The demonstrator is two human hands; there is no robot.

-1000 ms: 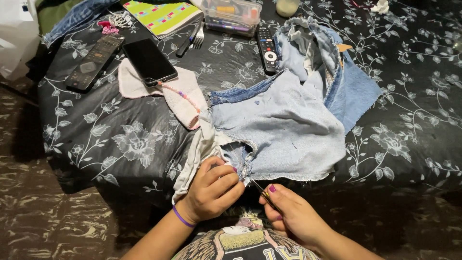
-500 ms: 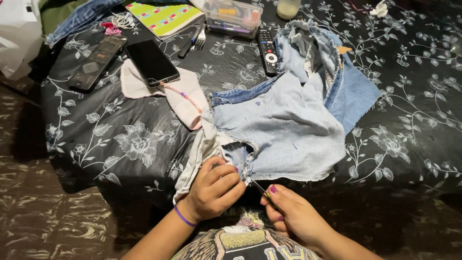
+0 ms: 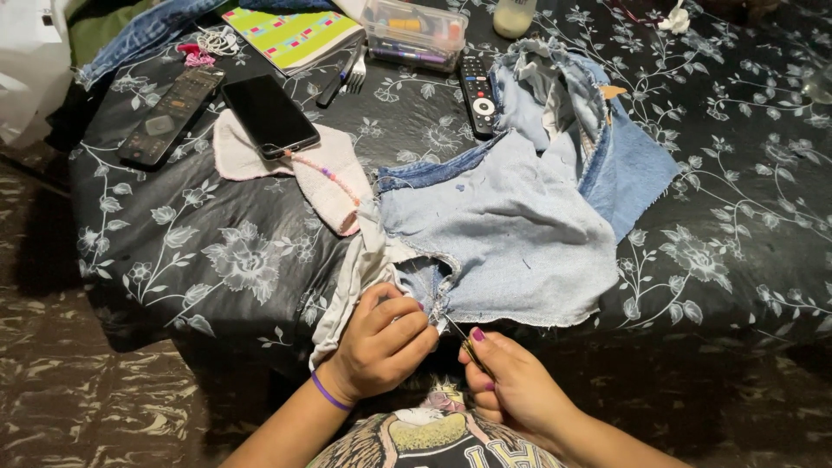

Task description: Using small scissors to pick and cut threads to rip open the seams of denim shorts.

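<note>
A cut-up piece of light blue denim (image 3: pixel 511 225) lies inside out on a black floral-print table cover (image 3: pixel 199 260), hanging over the near edge. My left hand (image 3: pixel 381 342), with a purple band on the wrist, pinches the denim's frayed lower edge beside a white pocket lining (image 3: pixel 351 282). My right hand (image 3: pixel 511 381) holds a small thin metal tool (image 3: pixel 459 334) whose tip meets the seam next to my left fingers. What kind of tool it is cannot be made out.
On the cover lie a black phone (image 3: pixel 270 114) on a pale cloth (image 3: pixel 325 178), two remote controls (image 3: pixel 169 117) (image 3: pixel 478 95), a fork (image 3: pixel 354 71), a bright notebook (image 3: pixel 290 35), a clear plastic box (image 3: pixel 412 33) and a bottle (image 3: pixel 513 16). Dark patterned floor lies below.
Both hands stay at the denim's lower edge with only slight shifts; nothing else has moved.
</note>
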